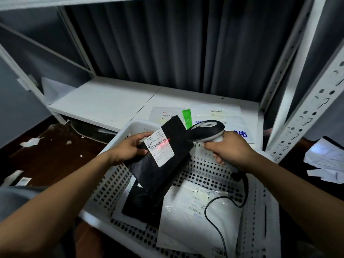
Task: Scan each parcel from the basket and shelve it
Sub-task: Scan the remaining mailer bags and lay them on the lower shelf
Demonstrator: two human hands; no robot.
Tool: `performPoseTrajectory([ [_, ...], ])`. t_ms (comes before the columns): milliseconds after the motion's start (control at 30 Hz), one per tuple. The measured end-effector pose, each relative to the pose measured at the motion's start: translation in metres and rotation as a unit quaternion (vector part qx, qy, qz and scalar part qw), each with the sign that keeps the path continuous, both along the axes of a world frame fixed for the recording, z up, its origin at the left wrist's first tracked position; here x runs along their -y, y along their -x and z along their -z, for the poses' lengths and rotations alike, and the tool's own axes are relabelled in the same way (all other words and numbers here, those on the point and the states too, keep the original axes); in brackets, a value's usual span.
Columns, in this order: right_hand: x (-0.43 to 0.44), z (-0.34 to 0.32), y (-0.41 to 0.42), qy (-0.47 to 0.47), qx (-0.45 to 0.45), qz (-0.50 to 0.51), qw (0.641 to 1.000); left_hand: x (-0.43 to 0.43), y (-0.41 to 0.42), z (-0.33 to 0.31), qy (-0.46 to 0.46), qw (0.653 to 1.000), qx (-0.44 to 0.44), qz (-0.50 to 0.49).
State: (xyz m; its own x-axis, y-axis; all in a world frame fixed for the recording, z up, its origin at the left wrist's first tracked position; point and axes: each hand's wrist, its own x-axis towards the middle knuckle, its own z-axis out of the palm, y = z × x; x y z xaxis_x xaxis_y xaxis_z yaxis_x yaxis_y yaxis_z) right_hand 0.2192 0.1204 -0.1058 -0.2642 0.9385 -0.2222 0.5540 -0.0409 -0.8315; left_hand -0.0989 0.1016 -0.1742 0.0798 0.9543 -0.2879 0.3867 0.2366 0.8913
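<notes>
Your left hand (128, 148) grips the black plastic parcel (163, 155) above the white perforated basket (204, 164). Your right hand (229, 148) clasps the grey handheld scanner (206, 131), its red line across the white label (161, 148).

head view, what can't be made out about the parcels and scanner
- White label on the held black plastic parcel: print too small, head view.
- Second black parcel in the white perforated basket: top hidden under the held one.
- Grey-and-white handheld scanner: trigger hidden by the right hand; black cable cut off at bottom edge.
</notes>
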Motion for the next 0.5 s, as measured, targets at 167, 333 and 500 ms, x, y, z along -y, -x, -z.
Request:
performPoseTrajectory([
  [167,-0.002,-0.002,0.000,-0.006,-0.007,-0.002,1.000,0.000,-0.001,-0.002,0.003,1.000,-0.004,0.003],
  [333,-0.004,-0.002,-0.003,0.004,-0.027,-0.002,1.000,0.000,-0.005,-0.009,0.004,1.000,-0.003,0.011],
  [500,-0.015,-0.007,-0.018,0.009,-0.052,0.034,0.998,-0.011,-0.022,-0.034,-0.017,0.999,0.035,-0.012],
])
